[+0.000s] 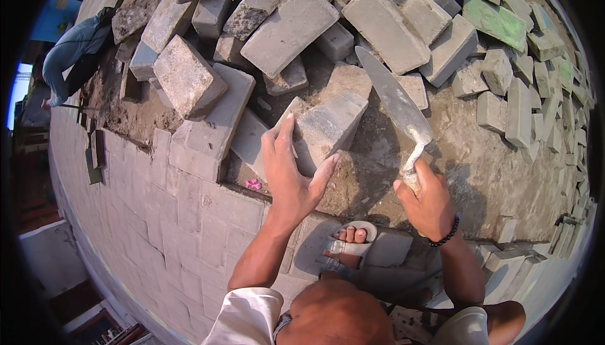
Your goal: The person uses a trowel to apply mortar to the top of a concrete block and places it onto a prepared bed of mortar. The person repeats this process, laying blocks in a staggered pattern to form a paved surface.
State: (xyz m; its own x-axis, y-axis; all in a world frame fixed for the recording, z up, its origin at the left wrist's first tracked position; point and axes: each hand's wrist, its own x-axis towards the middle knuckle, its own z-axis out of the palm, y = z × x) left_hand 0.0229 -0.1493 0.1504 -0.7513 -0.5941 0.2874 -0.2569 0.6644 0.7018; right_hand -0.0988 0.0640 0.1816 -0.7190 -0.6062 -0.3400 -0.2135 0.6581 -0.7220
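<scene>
My left hand grips a grey paving block at its near end, thumb on the right side and fingers along the left. The block is tilted, and what lies beneath it is hidden. A pointed trowel is in my right hand, its blade slanting up and left over the bare soil, just right of the block. My right fingers wrap the whitish, mortar-crusted handle. Close to my left hand, another paving block lies partly covered, and a small pink flower rests at the paving's edge.
A heap of loose paving blocks spreads across the far side, with a green-stained block among them. Laid paving covers the left. Bare soil stretches right. My sandalled foot stands near the edge. Another person bends at far left.
</scene>
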